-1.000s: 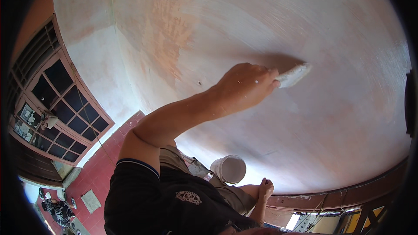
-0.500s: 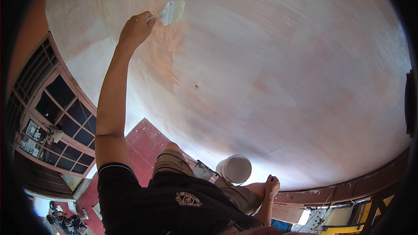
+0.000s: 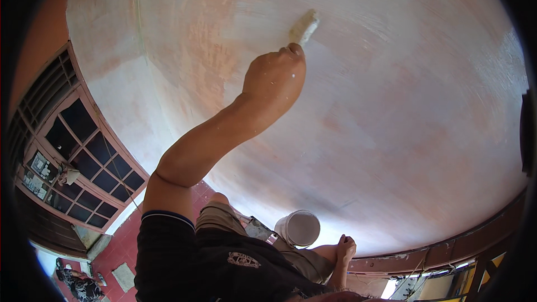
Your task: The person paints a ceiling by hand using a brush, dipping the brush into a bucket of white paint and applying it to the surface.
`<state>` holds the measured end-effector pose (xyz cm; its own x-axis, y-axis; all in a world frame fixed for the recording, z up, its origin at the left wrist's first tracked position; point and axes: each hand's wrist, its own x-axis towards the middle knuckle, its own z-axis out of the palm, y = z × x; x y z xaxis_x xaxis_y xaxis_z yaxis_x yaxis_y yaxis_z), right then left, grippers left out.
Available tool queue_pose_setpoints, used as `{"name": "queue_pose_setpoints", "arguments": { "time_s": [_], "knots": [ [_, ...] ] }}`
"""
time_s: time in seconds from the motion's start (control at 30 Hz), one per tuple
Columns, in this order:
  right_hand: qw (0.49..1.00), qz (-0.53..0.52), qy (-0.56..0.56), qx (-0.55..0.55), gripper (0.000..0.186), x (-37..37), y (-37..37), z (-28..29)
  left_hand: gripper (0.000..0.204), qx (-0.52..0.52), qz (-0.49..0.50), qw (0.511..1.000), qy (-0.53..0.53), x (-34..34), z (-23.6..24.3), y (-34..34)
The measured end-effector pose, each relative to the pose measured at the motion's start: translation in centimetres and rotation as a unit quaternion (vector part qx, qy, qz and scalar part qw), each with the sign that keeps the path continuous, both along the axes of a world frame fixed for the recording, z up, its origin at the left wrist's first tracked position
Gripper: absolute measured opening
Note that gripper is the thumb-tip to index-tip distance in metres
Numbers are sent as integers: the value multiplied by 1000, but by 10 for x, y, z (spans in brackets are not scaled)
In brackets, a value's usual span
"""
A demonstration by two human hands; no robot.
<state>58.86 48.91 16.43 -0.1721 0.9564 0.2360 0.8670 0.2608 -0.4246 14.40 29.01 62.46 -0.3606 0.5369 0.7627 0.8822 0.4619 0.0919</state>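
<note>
My left hand (image 3: 279, 72) is closed around the handle of a flat paintbrush (image 3: 305, 27), at the upper middle of the view. The hand and wrist hide the handle. Pale bristles lie on or close to the wall (image 3: 380, 106), which carries streaky whitish paint over orange-pink patches. Small white specks dot the back of this hand. Lower down, my right hand (image 3: 346, 248) is curled into a loose fist beside my thigh, apart from the wall, and nothing shows in it. A white bucket (image 3: 302, 228) is just left of that fist; its contents cannot be made out.
Left of the wall is a pink-framed door with dark panes (image 3: 95, 151). Red floor tiles (image 3: 126, 235) run below it. A person (image 3: 81, 285) in dark patterned clothing is at the lower left. A brown ledge (image 3: 447, 249) borders the wall at lower right.
My left hand has swept the brush to the right across the wall, and the elbow is now more bent. My right hand stays curled near the bucket. The whole view has shifted slightly.
</note>
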Motion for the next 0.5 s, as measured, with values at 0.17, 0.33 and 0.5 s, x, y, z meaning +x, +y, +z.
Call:
{"name": "queue_pose_setpoints", "arguments": {
  "time_s": [0.17, 0.33, 0.5],
  "knots": [
    [1000, -3, -4, -9, 34, 2, -6, 7, 27, -25, -169, 984, -47, 25, 26, -17],
    [1000, 7, -5, -20, 35, -6, -9, 7, 33, -12, -220, 970, -103, -16, 67, -30],
    [1000, -5, -13, -23, 32, 7, -8, 5, 40, -14, -132, 986, -101, -124, 87, -40]
  ]
}}
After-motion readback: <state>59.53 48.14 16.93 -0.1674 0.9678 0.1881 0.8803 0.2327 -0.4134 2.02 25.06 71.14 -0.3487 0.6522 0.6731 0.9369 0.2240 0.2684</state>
